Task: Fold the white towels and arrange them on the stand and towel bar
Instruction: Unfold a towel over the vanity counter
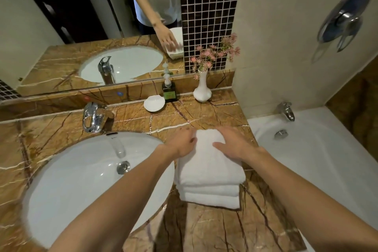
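A stack of three folded white towels (208, 182) lies on the brown marble counter (204, 229), between the sink and the bathtub. My left hand (180, 144) touches the far left edge of the top towel with its fingers. My right hand (231, 145) lies flat, palm down, on the far part of the top towel, fingers spread. Neither hand grips the cloth. No stand or towel bar is in view.
A white sink (81, 180) with a chrome tap (93, 117) is at the left. A white soap dish (154, 103), a dark soap bottle (169, 91) and a white vase of pink flowers (202, 88) stand at the back. The bathtub (306, 149) lies to the right; a mirror (92, 16) hangs behind.
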`<state>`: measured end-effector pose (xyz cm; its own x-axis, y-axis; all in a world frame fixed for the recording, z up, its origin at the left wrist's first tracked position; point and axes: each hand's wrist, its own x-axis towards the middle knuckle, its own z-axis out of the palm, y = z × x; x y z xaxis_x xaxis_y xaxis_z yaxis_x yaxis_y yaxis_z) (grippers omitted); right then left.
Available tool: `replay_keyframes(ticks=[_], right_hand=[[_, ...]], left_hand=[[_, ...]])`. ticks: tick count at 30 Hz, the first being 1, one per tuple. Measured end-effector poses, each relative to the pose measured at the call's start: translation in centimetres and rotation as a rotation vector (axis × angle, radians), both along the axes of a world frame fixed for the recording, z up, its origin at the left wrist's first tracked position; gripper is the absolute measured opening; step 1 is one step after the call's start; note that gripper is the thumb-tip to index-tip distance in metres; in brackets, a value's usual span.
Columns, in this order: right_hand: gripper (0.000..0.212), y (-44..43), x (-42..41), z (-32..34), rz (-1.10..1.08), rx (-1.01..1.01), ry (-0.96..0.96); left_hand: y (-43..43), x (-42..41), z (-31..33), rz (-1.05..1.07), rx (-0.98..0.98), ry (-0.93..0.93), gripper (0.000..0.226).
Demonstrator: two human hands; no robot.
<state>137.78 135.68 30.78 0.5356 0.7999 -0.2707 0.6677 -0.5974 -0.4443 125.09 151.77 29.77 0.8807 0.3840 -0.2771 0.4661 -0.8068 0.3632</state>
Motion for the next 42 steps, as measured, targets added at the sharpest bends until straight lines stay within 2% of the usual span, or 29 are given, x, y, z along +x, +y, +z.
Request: replay_keyframes(ticks=[6,8,12,18,24,27,34,38,42], right_hand=[[0.028,-1.2,-2.2,1.5,0.007,0.216,-0.333],[0.022,-2.1,-3.3,2.0,-0.002,0.308,-0.388],[0.023,-4.6,-6.4,2.9,0.007,0.406,-0.412],[0.025,-9.4,-11.7,5.2,0.098,0.334,-0.453],[0.024,-13.8,-16.7,5.5,0.122,0.267,-0.406],[0.024,-15.6,-18.9,4.9,0.097,0.217,-0.441],[0.027,-17.8,-22.4,3.0,0.047,0.045,-0.461],[0.033,-18.3,-22.8,2.0,0.026,-0.03,-0.45],[0.038,-18.5,-22.5,1.0,0.123,-0.102,-0.479]], left_hand=[[-1.5,-1.9,2.7,0.056,-0.031,-0.234,0.039],[-2.2,-3.5,3.9,0.083,-0.046,-0.305,0.034],[-4.2,-6.9,5.6,0.018,0.014,-0.324,0.028],[-8.5,-12.1,6.2,0.013,-0.012,-0.181,0.03],[-13.5,-16.0,5.8,-0.002,0.001,-0.232,0.025],[-15.7,-18.0,4.6,-0.003,-0.002,-0.274,0.025],[-19.1,-20.1,-0.1,0.037,0.274,-0.223,0.034],[-20.1,-20.5,-1.7,0.01,0.187,-0.203,0.037],[-20.4,-20.4,-3.1,-0.039,0.153,-0.158,0.046]])
